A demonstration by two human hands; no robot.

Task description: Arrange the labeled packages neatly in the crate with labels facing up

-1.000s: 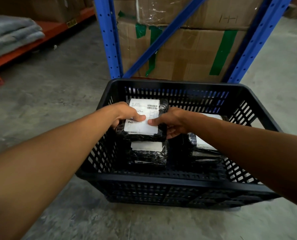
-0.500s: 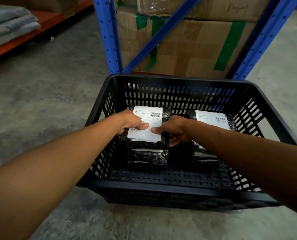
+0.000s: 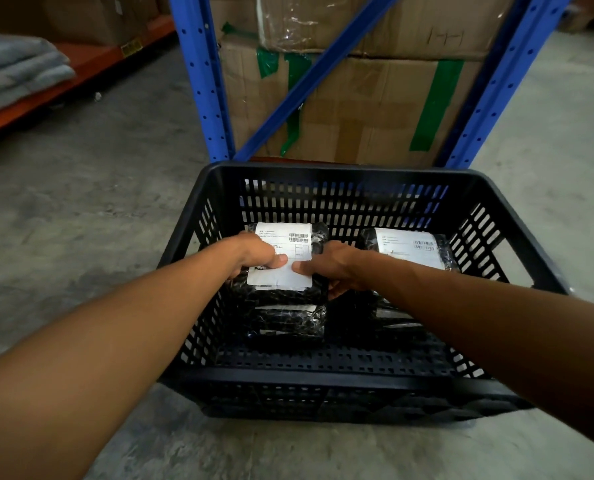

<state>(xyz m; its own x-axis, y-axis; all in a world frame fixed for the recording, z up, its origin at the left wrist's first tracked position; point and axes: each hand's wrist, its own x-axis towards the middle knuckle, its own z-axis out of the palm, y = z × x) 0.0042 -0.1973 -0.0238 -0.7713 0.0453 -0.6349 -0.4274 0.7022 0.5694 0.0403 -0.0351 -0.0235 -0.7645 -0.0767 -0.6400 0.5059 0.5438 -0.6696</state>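
Both hands (image 3: 254,254) pinch glossy black package (image 3: 285,271) | slatted crate (image 3: 517,216)

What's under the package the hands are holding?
Under the held package lies another black package, its white label mostly covered. Both hands, left and right, grip the top one. Anything deeper in the crate is hidden.
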